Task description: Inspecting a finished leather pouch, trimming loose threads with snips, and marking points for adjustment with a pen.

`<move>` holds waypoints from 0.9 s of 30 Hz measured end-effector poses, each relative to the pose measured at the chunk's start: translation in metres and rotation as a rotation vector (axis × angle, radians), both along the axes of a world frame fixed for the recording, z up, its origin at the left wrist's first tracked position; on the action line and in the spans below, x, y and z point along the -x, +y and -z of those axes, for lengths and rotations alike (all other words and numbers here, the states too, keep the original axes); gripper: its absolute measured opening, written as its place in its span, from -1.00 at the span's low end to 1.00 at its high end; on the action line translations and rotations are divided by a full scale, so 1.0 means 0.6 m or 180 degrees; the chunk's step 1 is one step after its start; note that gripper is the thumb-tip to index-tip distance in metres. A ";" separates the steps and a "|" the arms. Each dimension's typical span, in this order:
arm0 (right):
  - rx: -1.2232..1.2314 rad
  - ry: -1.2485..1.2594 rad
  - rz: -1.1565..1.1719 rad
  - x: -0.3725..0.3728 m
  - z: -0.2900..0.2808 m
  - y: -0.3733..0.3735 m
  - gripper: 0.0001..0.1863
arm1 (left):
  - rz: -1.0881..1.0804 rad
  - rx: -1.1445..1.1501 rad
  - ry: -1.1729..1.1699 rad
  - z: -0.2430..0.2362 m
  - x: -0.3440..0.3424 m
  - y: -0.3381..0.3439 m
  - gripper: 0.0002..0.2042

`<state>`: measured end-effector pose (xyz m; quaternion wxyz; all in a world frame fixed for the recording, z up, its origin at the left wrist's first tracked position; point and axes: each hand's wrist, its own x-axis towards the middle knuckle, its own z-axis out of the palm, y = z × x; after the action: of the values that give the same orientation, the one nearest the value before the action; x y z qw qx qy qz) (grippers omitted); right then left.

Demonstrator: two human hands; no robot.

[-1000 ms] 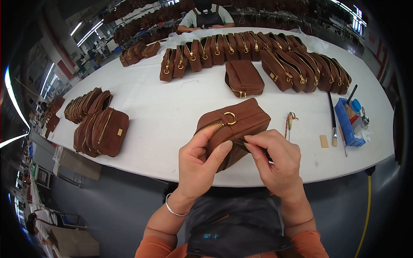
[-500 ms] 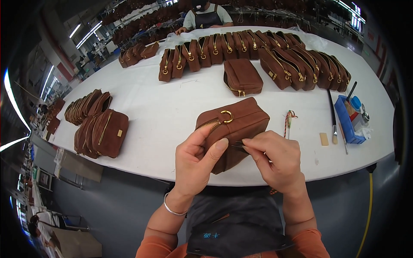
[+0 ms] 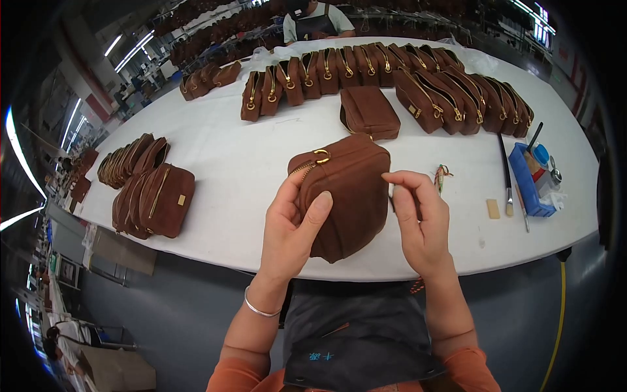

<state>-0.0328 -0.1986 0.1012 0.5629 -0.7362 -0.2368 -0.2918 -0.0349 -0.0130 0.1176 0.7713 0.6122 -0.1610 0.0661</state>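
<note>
A brown soft bag point(image 3: 353, 202) with a gold ring and a brass-toothed zipper is held up, tilted, over the near edge of the table. My left hand point(image 3: 290, 228) is closed on its left side, thumb on the front panel and fingers behind by the zipper. At the bag's right edge, my right hand point(image 3: 421, 219) has its index fingertip at the side. A sliver of the dark tweezers point(image 3: 392, 193) shows by its curled fingers, most of the tool being hidden. Another brown bag point(image 3: 372, 112) lies just beyond.
Rows of brown zippered bags point(image 3: 326, 73) line the far side of the white table point(image 3: 222, 150); more bags point(image 3: 157, 199) stand left. At right are a blue tray point(image 3: 528, 183), a brush point(image 3: 506, 176), a tan block point(image 3: 492, 209) and a cord-wrapped tool point(image 3: 440, 176). A person point(image 3: 317, 23) is opposite.
The bag has turned, its broad panel now facing me more, and shifted slightly up and left. My right hand has drawn from the bag's front to its right edge, carrying the tweezers along.
</note>
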 end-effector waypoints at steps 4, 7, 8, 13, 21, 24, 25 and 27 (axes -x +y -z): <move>-0.0920 0.1034 -0.0872 0.003 0.022 0.006 -0.75 | -0.0044 0.0224 0.0089 0.012 -0.013 0.010 -0.56; -0.0648 0.0909 -0.0406 0.009 0.025 0.043 -0.78 | 0.0009 0.0260 0.0033 0.012 -0.009 0.007 -0.56; -0.0647 0.0908 -0.0412 0.009 0.024 0.052 -0.78 | 0.0004 0.0261 0.0030 0.012 -0.008 0.008 -0.56; -0.0367 0.0552 0.0050 0.008 0.033 0.085 -0.84 | 0.0014 0.0189 0.0026 0.009 -0.001 0.008 -0.54; -0.0390 0.0686 -0.0067 0.023 0.026 0.067 -0.89 | 0.0177 0.0514 0.0319 -0.002 -0.004 0.031 -0.59; -0.0365 0.0790 0.0434 0.034 0.034 0.020 -0.90 | 0.0225 0.0226 0.0185 -0.020 -0.009 0.069 -0.59; -0.0362 0.0883 0.0670 0.036 0.041 -0.002 -0.91 | 0.0223 -0.0001 0.0174 -0.026 -0.013 0.084 -0.60; -0.0102 0.0951 0.1114 0.040 0.066 -0.052 -0.91 | 0.0152 -0.0277 0.0050 -0.035 -0.021 0.109 -0.60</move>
<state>-0.0566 -0.2300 0.0619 0.5441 -0.7920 -0.0149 -0.2764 -0.0223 0.0526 0.1389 0.7466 0.6416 -0.1722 0.0358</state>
